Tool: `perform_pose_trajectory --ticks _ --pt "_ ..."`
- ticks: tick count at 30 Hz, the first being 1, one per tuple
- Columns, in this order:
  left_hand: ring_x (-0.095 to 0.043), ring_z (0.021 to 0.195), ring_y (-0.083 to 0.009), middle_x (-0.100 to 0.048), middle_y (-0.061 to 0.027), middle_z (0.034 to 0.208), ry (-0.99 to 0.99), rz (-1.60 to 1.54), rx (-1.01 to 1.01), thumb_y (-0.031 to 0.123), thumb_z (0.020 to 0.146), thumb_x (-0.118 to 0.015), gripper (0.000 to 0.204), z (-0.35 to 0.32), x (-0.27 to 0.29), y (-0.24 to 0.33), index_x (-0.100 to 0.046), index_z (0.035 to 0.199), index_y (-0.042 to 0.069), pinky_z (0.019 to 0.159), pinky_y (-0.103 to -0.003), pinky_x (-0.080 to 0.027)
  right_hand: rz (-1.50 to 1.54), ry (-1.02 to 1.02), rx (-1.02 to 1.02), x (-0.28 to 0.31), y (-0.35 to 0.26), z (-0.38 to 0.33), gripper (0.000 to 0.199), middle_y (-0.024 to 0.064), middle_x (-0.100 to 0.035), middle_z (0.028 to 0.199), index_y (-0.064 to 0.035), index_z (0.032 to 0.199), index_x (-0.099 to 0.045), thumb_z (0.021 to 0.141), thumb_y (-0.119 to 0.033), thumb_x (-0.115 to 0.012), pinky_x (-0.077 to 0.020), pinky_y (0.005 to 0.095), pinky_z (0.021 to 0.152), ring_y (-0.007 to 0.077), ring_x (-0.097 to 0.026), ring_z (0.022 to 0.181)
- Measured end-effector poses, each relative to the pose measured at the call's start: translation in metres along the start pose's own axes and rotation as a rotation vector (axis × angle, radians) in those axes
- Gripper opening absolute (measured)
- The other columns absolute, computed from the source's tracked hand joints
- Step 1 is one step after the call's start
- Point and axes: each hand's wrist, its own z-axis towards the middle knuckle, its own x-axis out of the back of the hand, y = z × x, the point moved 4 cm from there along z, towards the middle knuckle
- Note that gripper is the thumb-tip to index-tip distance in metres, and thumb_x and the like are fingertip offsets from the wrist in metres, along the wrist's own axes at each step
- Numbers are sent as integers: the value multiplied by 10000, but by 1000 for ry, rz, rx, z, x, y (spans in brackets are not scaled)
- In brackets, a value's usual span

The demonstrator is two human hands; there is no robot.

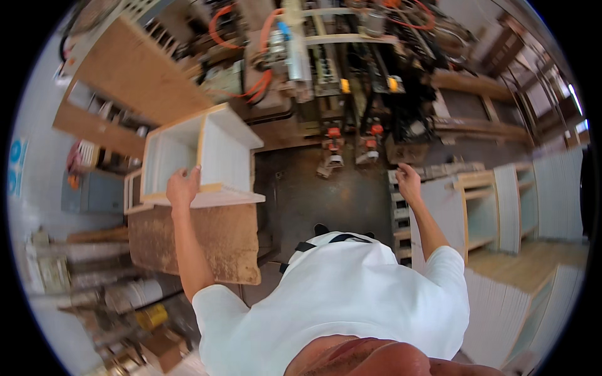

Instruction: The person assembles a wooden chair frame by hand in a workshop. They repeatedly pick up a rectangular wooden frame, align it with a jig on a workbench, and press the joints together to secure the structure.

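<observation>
So the left hand [182,186] is stretched out with the arm nearly straight, fingers hooked over the front edge of a white open-faced cabinet box [200,156], which is lying on its side on a worn brown board [213,241] to the person's left. The right hand [408,182] reaches out the other way, arm extended, fingers curled loosely over the top corner of an upright white panel [442,216], next to a stack of similar cabinet pieces [495,207]; whether it's actually squeezing the panel, I can't tell.

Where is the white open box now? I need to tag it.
Head view, left side: the white open box sits on a worn brown board, the left hand on its front edge.
</observation>
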Motion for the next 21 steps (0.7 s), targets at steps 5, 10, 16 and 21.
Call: perform_pose_trajectory --ticks 5,10,16,21 --pt "-619 926 -433 -655 -260 934 -232 181 -66 481 810 -594 517 44 -63 5 -689 940 -11 811 -497 -479 -57 150 198 86 -40 -36 292 127 -658 1006 -19 1112 -614 828 -82 -647 -511 335 767 268 -651 890" --pt "-556 1067 -436 -610 -295 1090 -172 186 -89 445 816 -639 594 62 -95 -29 -616 1073 -89 941 -505 -407 -212 372 295 205 -57 -98 298 127 -650 1019 -46 1097 -612 804 -38 -666 -517 351 747 279 -642 893" --pt "-534 1113 -416 -566 -268 1211 219 153 -142 376 868 -618 599 4 -51 120 -518 1242 -82 966 -470 -412 -674 839 367 378 -100 -221 363 123 -643 1089 -60 1117 -616 769 -23 -714 -491 371 851 289 -614 997" --pt "-541 1158 -356 -567 -212 1258 -4 -474 -480 295 904 -566 455 -106 -95 310 -559 1239 -14 977 -416 -419 -1131 1083 -79 484 -110 -346 484 183 -618 1160 -16 1138 -606 736 -221 -782 -452 425 919 356 -566 1098"
